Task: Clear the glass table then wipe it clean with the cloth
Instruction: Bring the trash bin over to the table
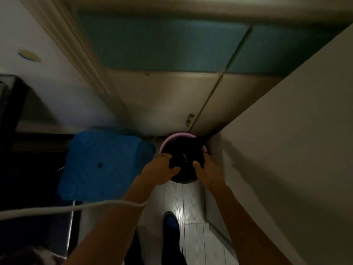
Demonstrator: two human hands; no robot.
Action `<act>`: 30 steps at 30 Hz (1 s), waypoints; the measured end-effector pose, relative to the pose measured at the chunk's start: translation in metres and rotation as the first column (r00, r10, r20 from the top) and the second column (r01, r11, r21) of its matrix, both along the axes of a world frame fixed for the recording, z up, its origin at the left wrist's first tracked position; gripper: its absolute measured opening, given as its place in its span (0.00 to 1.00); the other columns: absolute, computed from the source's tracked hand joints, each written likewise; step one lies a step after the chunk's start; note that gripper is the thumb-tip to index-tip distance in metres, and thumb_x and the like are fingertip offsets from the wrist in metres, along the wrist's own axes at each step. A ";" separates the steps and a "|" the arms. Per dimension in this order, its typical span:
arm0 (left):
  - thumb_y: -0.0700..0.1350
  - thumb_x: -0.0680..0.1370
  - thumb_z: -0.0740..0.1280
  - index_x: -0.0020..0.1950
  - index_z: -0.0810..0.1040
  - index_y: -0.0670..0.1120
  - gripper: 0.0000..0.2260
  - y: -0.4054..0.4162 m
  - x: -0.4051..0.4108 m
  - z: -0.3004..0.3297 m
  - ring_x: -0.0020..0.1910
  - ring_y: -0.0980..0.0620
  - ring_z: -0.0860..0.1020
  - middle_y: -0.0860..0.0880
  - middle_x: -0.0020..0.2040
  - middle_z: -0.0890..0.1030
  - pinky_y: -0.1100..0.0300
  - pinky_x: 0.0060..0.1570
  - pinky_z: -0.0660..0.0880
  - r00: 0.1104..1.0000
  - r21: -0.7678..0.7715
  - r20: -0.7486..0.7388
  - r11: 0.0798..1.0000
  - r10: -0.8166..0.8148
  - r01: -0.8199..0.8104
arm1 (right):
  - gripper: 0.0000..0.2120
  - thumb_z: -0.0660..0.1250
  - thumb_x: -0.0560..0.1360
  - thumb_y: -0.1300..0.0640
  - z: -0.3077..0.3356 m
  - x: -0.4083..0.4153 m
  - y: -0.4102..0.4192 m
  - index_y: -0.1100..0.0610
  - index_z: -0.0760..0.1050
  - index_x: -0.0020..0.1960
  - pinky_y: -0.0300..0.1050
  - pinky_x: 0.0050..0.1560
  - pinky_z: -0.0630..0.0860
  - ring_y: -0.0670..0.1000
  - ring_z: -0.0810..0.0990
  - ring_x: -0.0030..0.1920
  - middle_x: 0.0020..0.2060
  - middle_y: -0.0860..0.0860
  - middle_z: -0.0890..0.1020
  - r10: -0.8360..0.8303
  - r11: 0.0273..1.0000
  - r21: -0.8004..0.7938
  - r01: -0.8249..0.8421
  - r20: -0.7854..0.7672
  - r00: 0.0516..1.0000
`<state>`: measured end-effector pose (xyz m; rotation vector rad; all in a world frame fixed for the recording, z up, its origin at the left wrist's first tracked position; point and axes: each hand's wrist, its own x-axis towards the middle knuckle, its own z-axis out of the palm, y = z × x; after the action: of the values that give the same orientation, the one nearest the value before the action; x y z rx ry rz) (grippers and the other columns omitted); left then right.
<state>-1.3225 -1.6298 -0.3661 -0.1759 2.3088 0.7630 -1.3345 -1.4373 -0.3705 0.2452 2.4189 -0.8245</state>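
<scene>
1. At the centre of the frame, both hands reach down over a pink-rimmed bucket (183, 137) that stands on the pale wood-grain floor (191, 196), tucked into the corner where a beige cabinet door (162, 100) meets a plain wall (286, 140) on the right
2. The left hand (159, 170) has its fingers curled around a dark cloth (181, 159) at the bucket's mouth
3. The right hand (207, 169) grasps the same cloth from the other side, thumb pressed on the fabric
4. The cloth is bunched between the two hands, above the bucket's dark inside; the picture is too dim to tell whether it is wet
5. Just left of the bucket lies a blue plastic container (103, 163)
6. A white cord (72, 207) crosses the lower left of the frame, over the left forearm
7. A dark shoe (171, 222) shows on the floor at lower centre
</scene>
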 end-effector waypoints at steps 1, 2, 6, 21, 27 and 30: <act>0.58 0.77 0.67 0.74 0.66 0.44 0.30 0.002 -0.002 -0.021 0.66 0.44 0.72 0.44 0.71 0.70 0.52 0.62 0.72 1.000 -0.005 0.003 1.000 -0.003 0.003 | 0.29 0.60 0.79 0.47 -0.021 -0.002 0.003 0.53 0.57 0.77 0.55 0.66 0.71 0.60 0.70 0.68 0.71 0.58 0.69 -0.013 1.000 0.003 0.013 0.011 1.000; 0.58 0.76 0.68 0.74 0.65 0.44 0.32 0.006 -0.006 -0.052 0.66 0.44 0.72 0.44 0.71 0.69 0.53 0.62 0.71 1.000 0.000 0.005 1.000 -0.014 0.014 | 0.29 0.61 0.79 0.47 -0.051 -0.006 0.007 0.54 0.59 0.76 0.55 0.66 0.71 0.60 0.70 0.68 0.70 0.58 0.70 -0.027 1.000 0.013 0.026 0.018 0.999; 0.58 0.70 0.74 0.77 0.59 0.47 0.41 0.011 -0.015 -0.143 0.70 0.43 0.67 0.45 0.75 0.62 0.47 0.66 0.72 0.999 0.033 0.010 0.999 -0.034 0.033 | 0.25 0.62 0.78 0.48 -0.138 -0.012 0.021 0.56 0.65 0.72 0.54 0.62 0.74 0.61 0.75 0.62 0.64 0.59 0.75 -0.085 0.996 0.036 0.084 0.004 0.996; 0.47 0.80 0.66 0.75 0.57 0.38 0.29 -0.004 -0.030 -0.301 0.58 0.40 0.77 0.37 0.65 0.74 0.43 0.59 0.76 0.908 0.088 0.047 0.904 0.416 -0.419 | 0.29 0.66 0.77 0.55 -0.285 -0.026 0.042 0.64 0.60 0.73 0.50 0.59 0.73 0.63 0.75 0.62 0.64 0.63 0.74 -0.340 0.934 0.136 0.330 0.049 0.939; 0.40 0.80 0.65 0.56 0.74 0.36 0.09 -0.008 -0.032 -0.310 0.48 0.40 0.80 0.47 0.42 0.77 0.55 0.44 0.75 0.888 0.121 -0.012 0.882 0.460 -0.455 | 0.09 0.63 0.75 0.66 -0.296 -0.028 0.054 0.70 0.74 0.54 0.52 0.51 0.74 0.65 0.79 0.52 0.50 0.66 0.80 -0.408 0.897 0.162 0.410 -0.051 0.912; 0.42 0.80 0.65 0.56 0.75 0.35 0.10 -0.012 -0.032 -0.299 0.43 0.43 0.80 0.45 0.42 0.78 0.55 0.40 0.76 0.876 0.106 0.035 0.870 0.480 -0.481 | 0.08 0.64 0.74 0.66 -0.283 -0.023 0.054 0.69 0.74 0.51 0.55 0.50 0.76 0.66 0.80 0.49 0.48 0.67 0.80 -0.420 0.890 0.167 0.424 -0.060 0.905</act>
<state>-1.3546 -1.6422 -0.6648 -0.7240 2.2270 1.1310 -1.3576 -1.3834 -0.6533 0.8623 2.4974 -0.7932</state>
